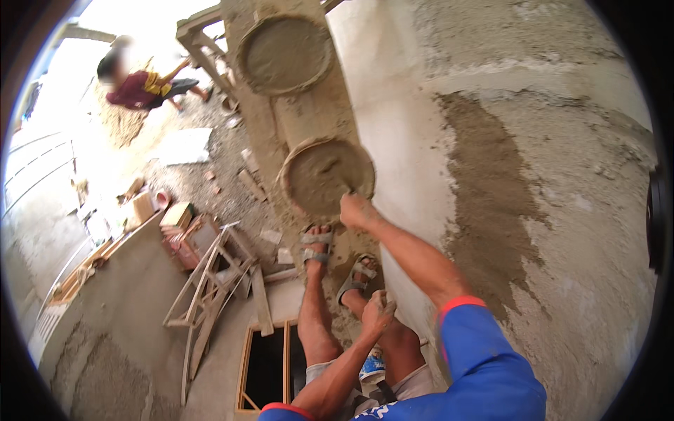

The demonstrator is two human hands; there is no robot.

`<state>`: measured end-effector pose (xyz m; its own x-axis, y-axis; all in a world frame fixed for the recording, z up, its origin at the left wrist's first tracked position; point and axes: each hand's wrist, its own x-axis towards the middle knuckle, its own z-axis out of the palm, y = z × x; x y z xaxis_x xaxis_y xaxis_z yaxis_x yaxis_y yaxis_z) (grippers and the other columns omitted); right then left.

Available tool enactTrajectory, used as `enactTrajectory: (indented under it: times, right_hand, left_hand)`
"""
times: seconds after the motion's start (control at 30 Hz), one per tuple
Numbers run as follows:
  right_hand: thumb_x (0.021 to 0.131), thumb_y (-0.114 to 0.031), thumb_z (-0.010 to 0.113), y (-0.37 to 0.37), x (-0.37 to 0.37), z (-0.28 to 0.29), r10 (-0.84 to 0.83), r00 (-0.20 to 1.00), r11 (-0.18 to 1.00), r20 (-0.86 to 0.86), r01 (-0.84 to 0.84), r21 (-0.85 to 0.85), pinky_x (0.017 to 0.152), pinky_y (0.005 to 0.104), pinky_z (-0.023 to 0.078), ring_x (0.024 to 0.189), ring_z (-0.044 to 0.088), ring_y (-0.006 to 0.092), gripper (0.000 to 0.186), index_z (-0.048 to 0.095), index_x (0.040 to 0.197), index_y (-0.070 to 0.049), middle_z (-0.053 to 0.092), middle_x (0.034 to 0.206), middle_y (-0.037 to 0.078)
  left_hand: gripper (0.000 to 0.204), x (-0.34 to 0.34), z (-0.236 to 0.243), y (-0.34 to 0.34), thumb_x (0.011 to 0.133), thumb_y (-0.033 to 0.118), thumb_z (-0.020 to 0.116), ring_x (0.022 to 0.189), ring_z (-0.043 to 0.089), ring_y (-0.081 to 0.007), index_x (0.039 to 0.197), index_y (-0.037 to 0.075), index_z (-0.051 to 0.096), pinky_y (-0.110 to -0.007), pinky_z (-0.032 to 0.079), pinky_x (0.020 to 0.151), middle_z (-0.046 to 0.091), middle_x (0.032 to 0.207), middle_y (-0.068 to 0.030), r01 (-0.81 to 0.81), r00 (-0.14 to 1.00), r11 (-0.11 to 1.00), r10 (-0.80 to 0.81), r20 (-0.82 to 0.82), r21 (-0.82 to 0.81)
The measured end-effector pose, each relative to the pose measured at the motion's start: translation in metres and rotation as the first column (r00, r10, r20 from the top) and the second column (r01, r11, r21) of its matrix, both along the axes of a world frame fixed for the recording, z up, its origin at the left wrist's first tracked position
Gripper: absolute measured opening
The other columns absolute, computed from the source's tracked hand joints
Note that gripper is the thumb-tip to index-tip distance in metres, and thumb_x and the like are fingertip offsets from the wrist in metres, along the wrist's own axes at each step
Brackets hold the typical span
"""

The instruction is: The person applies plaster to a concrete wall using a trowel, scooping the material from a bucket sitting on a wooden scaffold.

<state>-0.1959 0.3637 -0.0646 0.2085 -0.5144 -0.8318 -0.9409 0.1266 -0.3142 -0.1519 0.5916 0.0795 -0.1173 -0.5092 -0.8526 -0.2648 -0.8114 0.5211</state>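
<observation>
Beside a rough grey plaster wall (590, 210), stands on a long, mortar-smeared wooden plank (303, 116). Faces 1 round, shallow pan (283, 181) of grey mortar (316, 179) near grey strapped sandals (316, 238), 1 matching pan (282, 91) farther along. Curls left hand (379, 313) into a fist near right shin (354, 303); cannot tell if empty. Clamps right hand (358, 210) on a partly hidden dark tool (348, 187) at nearer pan's right edge.
</observation>
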Motion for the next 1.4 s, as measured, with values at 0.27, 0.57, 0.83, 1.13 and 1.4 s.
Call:
enactTrajectory:
  times: [0.27, 0.57, 0.83, 1.13, 1.4]
  right_hand:
    - [0.081, -0.005, 0.054, 0.041, 0.01, 0.014, 0.177, 0.978, 0.962, -0.106, -0.195, -0.193, 0.068, 0.0418, 0.056, 0.084, 0.069, 0.0335, 0.031, 0.055, 0.107, 0.011, 0.068, 0.091, 0.022]
    - [0.082, -0.013, 0.059, -0.032, -0.064, 0.106, 0.465, 0.881, 0.874, 0.089, -0.441, -0.202, 0.075, 0.0451, 0.054, 0.086, 0.065, 0.0368, 0.021, 0.06, 0.101, -0.003, 0.059, 0.106, 0.025]
    - [0.082, -0.008, 0.051, -0.002, -0.073, 0.075, 0.251, 0.951, 0.846, -0.177, -0.305, -0.438, 0.068, 0.0481, 0.053, 0.071, 0.066, 0.0382, 0.016, 0.059, 0.086, 0.004, 0.064, 0.076, 0.023]
    - [0.085, -0.03, 0.058, 0.04, -0.017, -0.025, -0.121, 0.974, 0.952, 0.194, 0.169, -0.253, 0.079, 0.0514, 0.049, 0.092, 0.062, 0.0438, 0.03, 0.058, 0.099, -0.003, 0.066, 0.093, 0.026]
    - [0.086, -0.036, 0.061, 0.086, -0.043, -0.02, -0.185, 0.983, 0.944, 0.021, 0.183, -0.275, 0.073, 0.0518, 0.051, 0.082, 0.064, 0.0454, 0.045, 0.054, 0.111, 0.0, 0.066, 0.082, 0.026]
  left_hand:
    - [0.042, -0.015, 0.001, 0.016, 0.087, 0.018, 0.061, 0.087, 0.065, -0.0286, 0.123, 0.0, 0.051, -0.038, 0.05, 0.079, 0.065, 0.097, -0.0187, 0.043, 0.997, 0.998, -0.041, -0.065, 0.041]
    - [0.045, -0.009, -0.014, 0.025, 0.084, 0.024, 0.06, 0.081, 0.063, -0.0328, 0.121, -0.001, 0.053, -0.042, 0.049, 0.076, 0.064, 0.086, -0.0165, -0.095, 0.995, 0.995, 0.095, -0.001, -0.018]
    - [0.042, -0.005, -0.007, 0.022, 0.087, 0.017, 0.061, 0.077, 0.064, -0.022, 0.123, -0.001, 0.05, -0.034, 0.051, 0.07, 0.066, 0.09, -0.0144, -0.089, 0.994, 0.995, 0.085, -0.072, -0.054]
    - [0.041, -0.001, -0.001, 0.015, 0.088, 0.018, 0.06, 0.076, 0.064, -0.0221, 0.123, -0.002, 0.051, -0.034, 0.051, 0.07, 0.065, 0.088, -0.0137, -0.094, 0.992, 0.994, 0.089, -0.084, -0.063]
    - [0.04, -0.002, 0.001, 0.018, 0.088, 0.018, 0.06, 0.078, 0.064, -0.0246, 0.122, -0.001, 0.051, -0.035, 0.051, 0.071, 0.064, 0.088, -0.0147, -0.09, 0.992, 0.992, 0.083, -0.092, -0.084]
